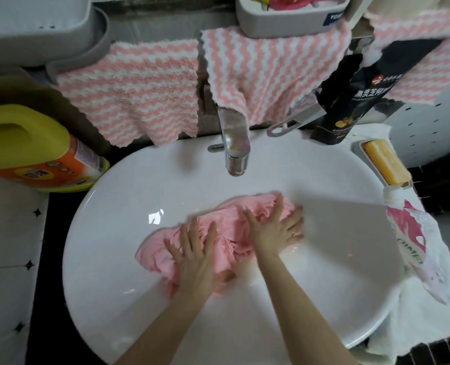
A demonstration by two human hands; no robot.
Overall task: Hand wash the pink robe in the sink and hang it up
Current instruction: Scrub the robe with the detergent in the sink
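honestly with a sink (337,233) this roomy I'd leave the pink robe (229,229) bunched mid-basin where it lies and knead it in short pushes, left hand (194,256) and right hand (276,227) both flat, fingers spread, pressing on the cloth, soap bar (384,162) nearby if needed

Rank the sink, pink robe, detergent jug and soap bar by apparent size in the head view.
1. sink
2. pink robe
3. detergent jug
4. soap bar
Robe and jug look close; the jug runs off frame, so that pair is unsure.
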